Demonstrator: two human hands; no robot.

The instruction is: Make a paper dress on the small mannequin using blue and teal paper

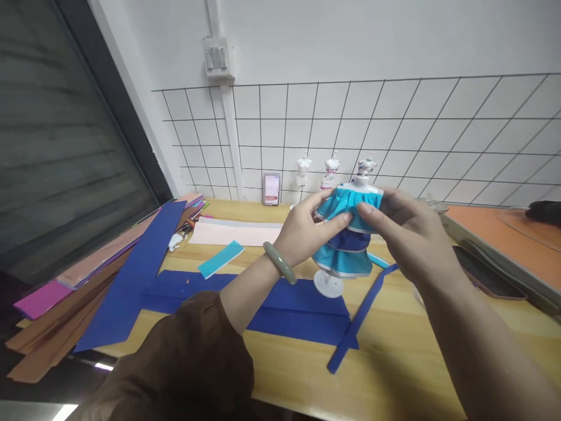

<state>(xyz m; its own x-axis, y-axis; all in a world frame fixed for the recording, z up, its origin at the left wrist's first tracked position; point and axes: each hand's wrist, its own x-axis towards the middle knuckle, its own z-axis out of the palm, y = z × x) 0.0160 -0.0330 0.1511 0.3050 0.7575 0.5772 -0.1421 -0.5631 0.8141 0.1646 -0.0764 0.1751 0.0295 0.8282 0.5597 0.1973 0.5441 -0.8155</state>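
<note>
A small white dress-form mannequin (328, 285) on a round base is lifted a little over the table, dressed in tiers of turquoise and dark blue. Around its chest runs a gathered turquoise ruffle (346, 202), paper or cloth. My left hand (307, 228) grips the ruffle from the left, thumb on the front. From the right, my right hand (407, 228) presses its thumb on the same ruffle, with the other fingers behind and partly hidden. Below, a dark blue band (349, 241) and a lower turquoise ruffle (342, 261) circle the form.
Dark blue sheets (302, 318) and a narrow blue strip (362, 316) lie on the wooden table. A turquoise piece (221, 259), a pale pink strip (236, 233) and stacked coloured sheets (100, 263) are leftward. A phone (272, 189) and small mannequins (303, 169) stand by the wall.
</note>
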